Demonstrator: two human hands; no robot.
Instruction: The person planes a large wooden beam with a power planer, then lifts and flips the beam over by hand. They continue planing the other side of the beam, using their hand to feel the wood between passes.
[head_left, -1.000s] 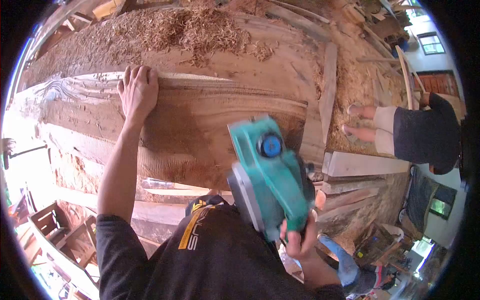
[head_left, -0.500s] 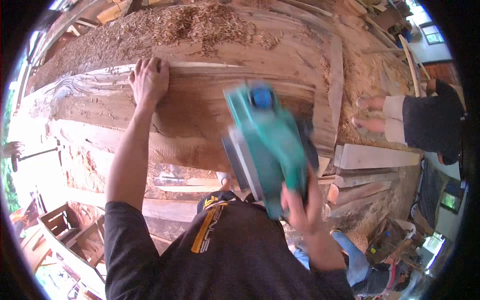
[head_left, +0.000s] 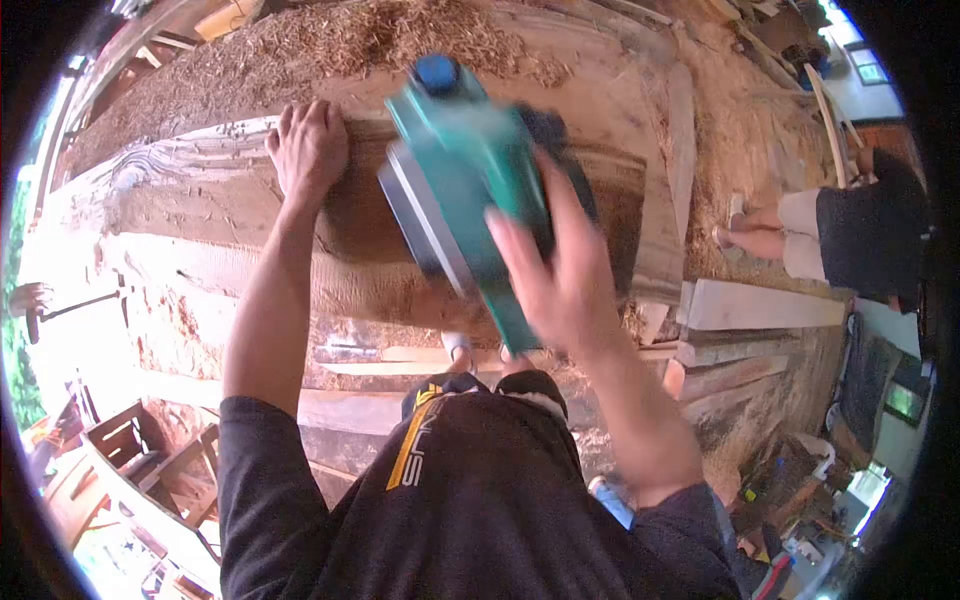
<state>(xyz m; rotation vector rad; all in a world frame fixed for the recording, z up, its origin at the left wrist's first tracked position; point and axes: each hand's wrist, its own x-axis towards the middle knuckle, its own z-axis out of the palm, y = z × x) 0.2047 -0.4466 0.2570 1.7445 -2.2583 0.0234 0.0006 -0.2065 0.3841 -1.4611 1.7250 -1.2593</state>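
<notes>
A green electric hand planer (head_left: 475,165) with a blue knob at its front hangs tilted over the thick wooden slab (head_left: 215,205), blurred by motion. My right hand (head_left: 565,280) is wrapped round its rear handle. The planer's shadow falls on the slab, which is brown with a pale, grained strip along its far edge. On that far edge, left of the planer, my left hand (head_left: 310,150) grips the wood with its fingers bent over the side. The planer's sole is partly hidden from this view.
Wood shavings (head_left: 390,45) are heaped beyond the slab. Cut timber beams (head_left: 765,305) lie to the right, near a person (head_left: 860,235) in dark top and light shorts. A wooden crate (head_left: 130,440) stands at lower left. Loose boards (head_left: 350,415) lie by my feet.
The planer has swung up and leftward in my right hand, farther over the slab. My left hand stays at the same edge. The person at right has shifted slightly.
</notes>
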